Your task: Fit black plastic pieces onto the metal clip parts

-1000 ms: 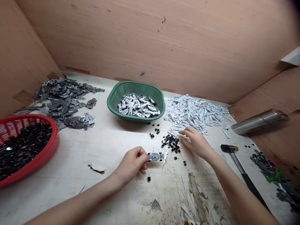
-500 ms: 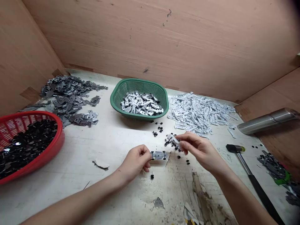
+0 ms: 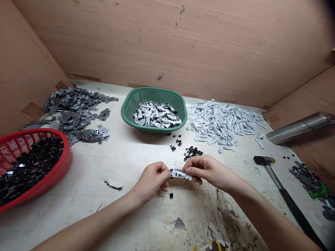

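My left hand point(image 3: 153, 179) pinches the left end of a small grey metal piece with black pegs, held just above the worn white table point(image 3: 123, 157). My right hand point(image 3: 206, 170) pinches a light grey metal strip point(image 3: 180, 174) and presses it onto that same piece from the right. Both hands meet at the table's middle front. A little heap of small black pegs point(image 3: 192, 152) lies just behind my right hand, and one loose black peg point(image 3: 171, 195) sits under my hands.
A green basket point(image 3: 131, 109) of grey pieces stands at the back centre. A pile of light strips point(image 3: 222, 122) lies to its right, dark plates point(image 3: 75, 108) to its left. A red basket point(image 3: 59, 170) of black parts is at left; a hammer point(image 3: 282, 191) and steel flask point(image 3: 298, 127) at right.
My right hand picked a light strip from near the pile, carried it left and brought it onto the piece in my left hand. My left hand stayed put.
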Demonstrator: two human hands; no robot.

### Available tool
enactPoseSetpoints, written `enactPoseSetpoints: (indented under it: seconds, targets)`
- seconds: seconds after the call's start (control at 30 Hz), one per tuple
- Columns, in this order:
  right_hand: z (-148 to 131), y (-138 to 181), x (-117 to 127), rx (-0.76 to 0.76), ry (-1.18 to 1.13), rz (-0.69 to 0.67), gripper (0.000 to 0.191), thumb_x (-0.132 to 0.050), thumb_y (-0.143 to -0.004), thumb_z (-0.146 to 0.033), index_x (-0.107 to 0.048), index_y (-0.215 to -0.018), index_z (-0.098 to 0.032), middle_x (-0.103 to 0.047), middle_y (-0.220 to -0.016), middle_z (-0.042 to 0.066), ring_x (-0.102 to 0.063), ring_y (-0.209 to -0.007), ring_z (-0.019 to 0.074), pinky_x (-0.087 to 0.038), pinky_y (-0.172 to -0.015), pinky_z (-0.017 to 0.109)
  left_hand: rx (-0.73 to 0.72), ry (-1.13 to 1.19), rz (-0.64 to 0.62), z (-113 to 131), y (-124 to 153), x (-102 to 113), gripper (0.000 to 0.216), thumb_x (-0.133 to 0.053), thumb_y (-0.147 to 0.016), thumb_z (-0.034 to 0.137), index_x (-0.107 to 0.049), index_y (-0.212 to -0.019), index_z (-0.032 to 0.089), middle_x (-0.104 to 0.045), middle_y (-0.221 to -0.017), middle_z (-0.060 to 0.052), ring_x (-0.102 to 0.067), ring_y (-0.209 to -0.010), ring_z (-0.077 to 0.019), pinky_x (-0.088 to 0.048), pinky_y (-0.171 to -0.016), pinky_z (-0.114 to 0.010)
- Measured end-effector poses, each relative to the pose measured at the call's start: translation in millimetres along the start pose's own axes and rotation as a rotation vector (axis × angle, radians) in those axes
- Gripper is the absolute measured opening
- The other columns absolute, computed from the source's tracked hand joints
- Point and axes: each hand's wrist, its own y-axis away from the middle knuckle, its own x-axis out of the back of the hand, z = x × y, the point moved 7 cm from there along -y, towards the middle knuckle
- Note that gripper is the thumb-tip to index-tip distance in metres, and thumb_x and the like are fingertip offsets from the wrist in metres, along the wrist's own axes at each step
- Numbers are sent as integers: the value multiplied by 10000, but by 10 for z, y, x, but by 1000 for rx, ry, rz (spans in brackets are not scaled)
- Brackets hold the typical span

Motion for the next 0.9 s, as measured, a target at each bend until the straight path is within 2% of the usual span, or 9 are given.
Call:
enactPoseSetpoints:
  seconds: [0.3, 0.47, 0.6, 0.7, 0.77, 0.9]
  targets:
    - [15, -46, -10, -54, 9, 13, 239, -623, -745, -372, -614, -756, -133, -545, -585, -11, -497, -515, 85, -393, -455, 190, 4, -24, -5, -16, 5, -1, 113, -526, -691, 242, -459, -623, 181, -518, -468, 47, -484, -438, -86, -430, -464, -215]
    - [64, -62, 7, -84, -120, 109, 264, -674, -703, -374, -569, -770, -142, -562, -486, -27, -516, -426, 90, -430, -432, 206, 7, -25, -3, -8, 7, 5, 111, -510, -707, 244, -455, -634, 180, -523, -468, 48, -482, -429, -83, -419, -461, -211]
    - [106, -5, 77, -39, -198, 179, 323, -689, -697, -402, -540, -840, -153, -598, -596, -17, -586, -483, 115, -488, -467, 238, 25, -4, 7, -2, 7, 9, 120, -503, -717, 254, -454, -636, 179, -518, -464, 48, -480, -424, -83, -409, -454, -209]
    - [192, 71, 158, -30, -206, 232, 319, -663, -724, -426, -529, -827, -156, -568, -639, -29, -579, -494, 99, -477, -446, 218, 20, 11, 4, -17, 4, 12, 123, -514, -717, 254, -459, -638, 177, -515, -471, 49, -481, -433, -82, -421, -467, -214]
    - [277, 97, 165, -59, -211, 220, 325, -670, -718, -429, -535, -810, -147, -540, -604, -40, -556, -476, 89, -452, -418, 198, 14, 19, -5, -32, 3, 9, 122, -517, -718, 252, -464, -639, 175, -516, -477, 49, -483, -442, -82, -430, -477, -218]
    - [414, 56, 29, -113, -310, 85, 347, -723, -667, -393, -582, -836, -124, -566, -607, -23, -553, -488, 86, -431, -417, 182, 5, 21, -15, -40, 7, -1, 121, -517, -720, 254, -468, -644, 175, -518, -479, 44, -480, -452, -83, -428, -474, -216]
